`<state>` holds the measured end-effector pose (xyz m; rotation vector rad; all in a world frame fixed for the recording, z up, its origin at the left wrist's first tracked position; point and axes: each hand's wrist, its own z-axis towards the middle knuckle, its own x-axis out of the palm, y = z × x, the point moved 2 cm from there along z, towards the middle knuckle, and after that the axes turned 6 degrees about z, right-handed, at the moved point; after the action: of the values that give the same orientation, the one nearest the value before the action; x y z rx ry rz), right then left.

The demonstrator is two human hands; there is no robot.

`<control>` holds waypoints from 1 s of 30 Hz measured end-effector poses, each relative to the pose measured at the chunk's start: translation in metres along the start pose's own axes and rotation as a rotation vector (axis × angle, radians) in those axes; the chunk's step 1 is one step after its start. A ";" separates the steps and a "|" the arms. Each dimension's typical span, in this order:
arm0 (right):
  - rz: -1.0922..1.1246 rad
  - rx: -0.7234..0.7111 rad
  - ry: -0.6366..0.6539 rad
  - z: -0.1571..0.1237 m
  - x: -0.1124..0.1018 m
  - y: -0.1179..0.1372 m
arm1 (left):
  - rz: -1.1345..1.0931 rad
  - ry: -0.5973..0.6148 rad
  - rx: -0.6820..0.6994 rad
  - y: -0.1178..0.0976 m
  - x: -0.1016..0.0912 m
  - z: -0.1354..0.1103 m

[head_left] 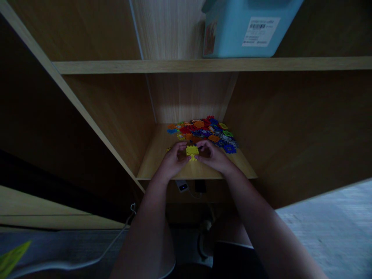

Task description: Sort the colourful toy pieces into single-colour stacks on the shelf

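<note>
Between my two hands, just above the front of a wooden shelf, is a small yellow toothed building piece [192,150], apparently several yellow parts joined together. My left hand [173,159] grips its left side, the thumb at the lower edge. On the opposite side my right hand [214,155] holds it with thumb and fingers. Behind the hands lies a heap of colourful gear-shaped pieces [203,131] in red, orange, blue, purple and green. A bit of yellow [168,149] shows beside my left hand, mostly hidden by it.
Side walls enclose the shelf board [154,162]. Above it, a light blue plastic box [232,35] with a white label stands on the upper shelf [174,66]. Below are a small device [182,187] and a dark flat object [200,186]. A white cable [107,248] runs across the lower left.
</note>
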<state>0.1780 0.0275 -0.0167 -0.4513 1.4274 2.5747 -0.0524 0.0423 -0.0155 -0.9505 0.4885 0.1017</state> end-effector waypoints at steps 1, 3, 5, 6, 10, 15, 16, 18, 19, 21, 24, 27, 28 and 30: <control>-0.002 -0.002 0.001 0.000 0.000 0.000 | 0.004 0.000 0.001 0.000 0.000 0.000; -0.006 -0.002 0.005 0.000 0.000 -0.001 | 0.012 0.001 0.000 0.000 0.000 0.000; -0.008 0.004 0.009 -0.001 0.000 -0.001 | 0.011 0.000 -0.003 -0.001 0.000 0.000; -0.007 0.008 0.008 -0.001 0.000 -0.001 | 0.010 -0.001 -0.005 -0.001 -0.001 0.000; -0.009 0.010 0.010 -0.002 0.000 0.002 | 0.010 -0.005 -0.005 -0.002 -0.001 0.000; -0.012 0.026 -0.017 -0.001 -0.003 0.004 | 0.009 -0.042 -0.012 -0.005 -0.002 0.000; -0.014 0.033 -0.030 -0.001 -0.003 0.003 | 0.013 -0.050 -0.013 -0.005 -0.002 0.000; -0.015 0.034 -0.055 -0.001 -0.005 0.001 | 0.016 -0.065 -0.009 -0.006 -0.003 0.000; -0.013 0.028 -0.061 0.000 -0.005 0.000 | 0.013 -0.069 -0.005 -0.007 -0.003 0.000; -0.010 0.016 -0.062 0.000 -0.005 -0.002 | 0.005 -0.069 0.002 -0.008 -0.003 0.000; -0.015 0.002 -0.071 0.001 -0.006 -0.005 | 0.008 -0.072 -0.016 -0.008 -0.004 0.000; -0.017 -0.012 -0.091 0.001 -0.006 -0.007 | 0.045 -0.103 -0.048 -0.007 -0.006 0.000; -0.010 -0.016 -0.092 0.001 -0.006 -0.008 | 0.059 -0.113 -0.053 -0.006 -0.007 0.000; 0.002 -0.012 -0.086 0.001 -0.006 -0.008 | 0.080 -0.123 -0.052 -0.006 -0.008 -0.001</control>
<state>0.1855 0.0327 -0.0210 -0.3357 1.3855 2.5722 -0.0578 0.0395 -0.0082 -0.9699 0.4122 0.2444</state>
